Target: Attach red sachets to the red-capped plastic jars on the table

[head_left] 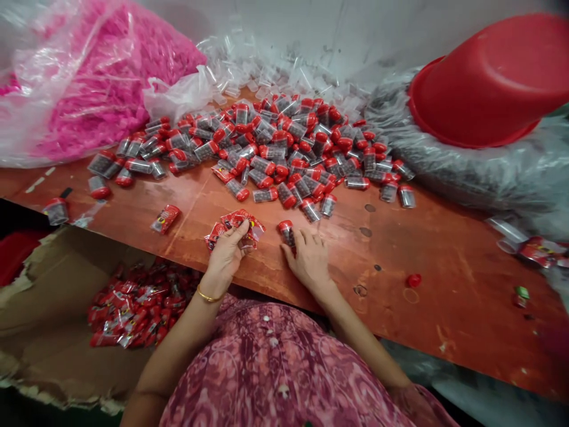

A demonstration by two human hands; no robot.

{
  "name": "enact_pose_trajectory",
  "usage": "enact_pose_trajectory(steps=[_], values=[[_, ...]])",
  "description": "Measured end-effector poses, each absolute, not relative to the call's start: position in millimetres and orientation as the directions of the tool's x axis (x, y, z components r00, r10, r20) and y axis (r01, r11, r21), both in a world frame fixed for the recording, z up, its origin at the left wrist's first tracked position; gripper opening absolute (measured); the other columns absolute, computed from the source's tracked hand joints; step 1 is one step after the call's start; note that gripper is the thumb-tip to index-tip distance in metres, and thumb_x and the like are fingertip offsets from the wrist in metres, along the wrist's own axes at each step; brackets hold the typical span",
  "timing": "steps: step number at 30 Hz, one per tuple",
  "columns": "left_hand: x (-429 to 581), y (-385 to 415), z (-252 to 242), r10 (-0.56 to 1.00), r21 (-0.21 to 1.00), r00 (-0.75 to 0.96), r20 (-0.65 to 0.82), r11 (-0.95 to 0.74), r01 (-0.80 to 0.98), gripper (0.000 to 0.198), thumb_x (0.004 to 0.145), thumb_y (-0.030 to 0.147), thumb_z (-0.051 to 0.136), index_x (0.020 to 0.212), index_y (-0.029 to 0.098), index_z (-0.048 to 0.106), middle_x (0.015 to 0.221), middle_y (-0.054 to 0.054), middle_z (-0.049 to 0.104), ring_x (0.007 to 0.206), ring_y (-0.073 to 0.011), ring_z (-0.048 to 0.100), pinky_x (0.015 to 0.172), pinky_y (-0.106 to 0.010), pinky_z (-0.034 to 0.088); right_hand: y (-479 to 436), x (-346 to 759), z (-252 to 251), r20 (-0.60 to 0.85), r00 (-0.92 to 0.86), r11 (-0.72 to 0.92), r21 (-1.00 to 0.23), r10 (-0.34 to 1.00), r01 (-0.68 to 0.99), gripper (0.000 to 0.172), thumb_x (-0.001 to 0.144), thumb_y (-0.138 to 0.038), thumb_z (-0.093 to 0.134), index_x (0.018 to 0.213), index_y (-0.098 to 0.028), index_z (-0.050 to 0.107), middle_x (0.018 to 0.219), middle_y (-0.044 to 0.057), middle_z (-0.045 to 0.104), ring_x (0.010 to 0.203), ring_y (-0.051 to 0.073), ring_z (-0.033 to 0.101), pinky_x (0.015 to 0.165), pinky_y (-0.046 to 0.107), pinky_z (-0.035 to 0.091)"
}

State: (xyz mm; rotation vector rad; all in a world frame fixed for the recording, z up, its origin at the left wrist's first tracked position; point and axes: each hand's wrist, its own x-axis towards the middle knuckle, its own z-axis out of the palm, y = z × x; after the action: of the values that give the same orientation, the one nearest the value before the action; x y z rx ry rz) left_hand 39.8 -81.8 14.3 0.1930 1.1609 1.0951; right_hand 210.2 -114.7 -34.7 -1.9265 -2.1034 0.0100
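closest in, a pink-and-maroon patterned cloth dress (275, 367) fills the bottom edge. just above it, the left hand (226, 258), a thin gold bangle (208, 295) on its wrist, has its fingers (232, 240) clamped on a crinkly fan of small red printed plastic sachets (237, 224), held at the near edge of the tabletop (444, 267), a worn reddish-brown wooden board. beside it the right hand (311, 258) lies low on the wood, thumb and forefinger closed round one small clear plastic tube with a rounded red cap (287, 231); the other fingers spread flat. down to the left, below the board's edge, a torn brown cardboard box (53, 296) holds a glossy heap of filled red sachets (133, 305). on the wood, one lone red sachet (165, 218) lies left of the hands, and a loose red cap (414, 280) sits well off to the right. further out, a wide heap of red-capped clear tubes (284, 148), dark inside, sprawls across the middle. behind that, a drift of empty clear tubes (267, 65) lies against the wall. far left, a filmy clear plastic bag stuffed with bright pink pieces (89, 83); far right, a smooth red plastic basin (493, 83) tipped upside down on a clear bag of dark contents (466, 166).
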Motion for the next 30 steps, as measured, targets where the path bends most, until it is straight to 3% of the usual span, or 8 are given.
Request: enact_pose_trajectory(steps=[2, 4, 7, 9, 12, 17, 24, 30], values=[[40.5, -80.7, 15.1, 0.766, 0.624, -0.014, -0.643, 0.513, -0.589, 0.023, 0.057, 0.026, 0.081, 0.067, 0.016, 0.063, 0.057, 0.004, 0.065, 0.044, -0.0072, 0.056, 0.041, -0.017, 0.044, -112.8, 214.7, -35.4, 0.207, -0.024, 0.083, -0.281, 0.978, 0.956, 0.031, 0.084, -0.026, 0.046, 0.107, -0.01, 0.06, 0.094, 0.016, 0.064, 0.085, 0.027, 0.052, 0.075, 0.038, 0.037], [42.4, -79.6, 14.8, 0.756, 0.609, 0.004, -0.654, 0.53, -0.59, 0.022, 0.059, 0.025, 0.081, 0.067, 0.016, 0.062, 0.056, 0.004, 0.065, 0.044, -0.007, 0.055, 0.041, -0.017, 0.043, -112.5, 220.9, -34.3, 0.201, -0.005, 0.1, -0.467, 0.98, 0.878, 0.027, 0.083, -0.023, 0.042, 0.097, -0.011, 0.062, 0.084, 0.013, 0.063, 0.077, 0.023, 0.053, 0.071, 0.035, 0.039], [45.5, -79.2, 13.4, 0.753, 0.589, 0.046, -0.656, 0.55, -0.592, 0.023, 0.058, 0.026, 0.081, 0.066, 0.016, 0.062, 0.056, 0.004, 0.064, 0.043, -0.0072, 0.055, 0.042, -0.017, 0.043, -119.1, 228.3, -24.9, 0.111, -0.003, 0.093, -0.815, 0.994, 0.572, 0.028, 0.085, -0.028, 0.039, 0.093, -0.014, 0.061, 0.071, 0.005, 0.06, 0.058, 0.015, 0.051, 0.057, 0.028, 0.04], [47.3, -80.0, 13.1, 0.756, 0.589, 0.069, -0.65, 0.559, -0.584, 0.026, 0.056, 0.028, 0.082, 0.065, 0.016, 0.061, 0.055, 0.003, 0.064, 0.043, -0.0074, 0.055, 0.042, -0.017, 0.043, -126.8, 229.5, -13.3, 0.02, -0.032, 0.03, -0.935, 0.999, 0.354, 0.029, 0.085, -0.033, 0.04, 0.095, -0.016, 0.061, 0.062, 0.0, 0.055, 0.047, 0.011, 0.044, 0.048, 0.024, 0.036], [49.8, -82.1, 13.6, 0.751, 0.598, 0.08, -0.655, 0.581, -0.552, 0.03, 0.052, 0.031, 0.084, 0.063, 0.016, 0.061, 0.054, 0.003, 0.063, 0.044, -0.0078, 0.055, 0.042, -0.018, 0.042, -135.3, 226.1, 5.7, -0.02, -0.121, 0.006, -0.977, 0.992, 0.215, 0.023, 0.081, -0.031, 0.046, 0.085, -0.016, 0.063, 0.057, -0.003, 0.051, 0.045, 0.009, 0.042, 0.046, 0.021, 0.034], [51.0, -85.0, 12.9, 0.768, 0.643, 0.091, -0.634, 0.589, -0.49, 0.038, 0.043, 0.036, 0.086, 0.062, 0.015, 0.062, 0.055, 0.003, 0.064, 0.047, -0.0088, 0.056, 0.045, -0.019, 0.044, -131.8, 218.8, 18.2, -0.033, -0.198, 0.007, -0.98, 0.98, 0.197, 0.016, 0.074, -0.026, 0.049, 0.07, -0.016, 0.061, 0.058, -0.002, 0.055, 0.051, 0.009, 0.046, 0.049, 0.02, 0.037], [51.5, -85.2, 11.5, 0.811, 0.76, 0.019, -0.585, 0.555, -0.339, 0.042, 0.036, 0.041, 0.087, 0.059, 0.013, 0.066, 0.053, 0.001, 0.064, 0.045, -0.0061, 0.052, 0.046, -0.017, 0.039, -127.6, 215.7, 9.9, -0.043, -0.122, -0.02, -0.982, 0.992, 0.185, 0.018, 0.073, -0.027, 0.049, 0.072, -0.016, 0.063, 0.062, -0.001, 0.058, 0.054, 0.009, 0.049, 0.053, 0.021, 0.04], [57.7, -86.3, 12.7, 0.834, 0.765, 0.003, -0.551, 0.506, -0.398, 0.037, 0.038, 0.036, 0.087, 0.059, 0.014, 0.065, 0.055, 0.002, 0.065, 0.047, -0.0073, 0.053, 0.048, -0.019, 0.042, -129.4, 209.8, -4.9, -0.115, -0.054, -0.109, -0.988, 0.992, 0.112, 0.024, 0.074, -0.034, 0.052, 0.081, -0.016, 0.066, 0.057, -0.003, 0.055, 0.047, 0.009, 0.046, 0.045, 0.021, 0.038]])
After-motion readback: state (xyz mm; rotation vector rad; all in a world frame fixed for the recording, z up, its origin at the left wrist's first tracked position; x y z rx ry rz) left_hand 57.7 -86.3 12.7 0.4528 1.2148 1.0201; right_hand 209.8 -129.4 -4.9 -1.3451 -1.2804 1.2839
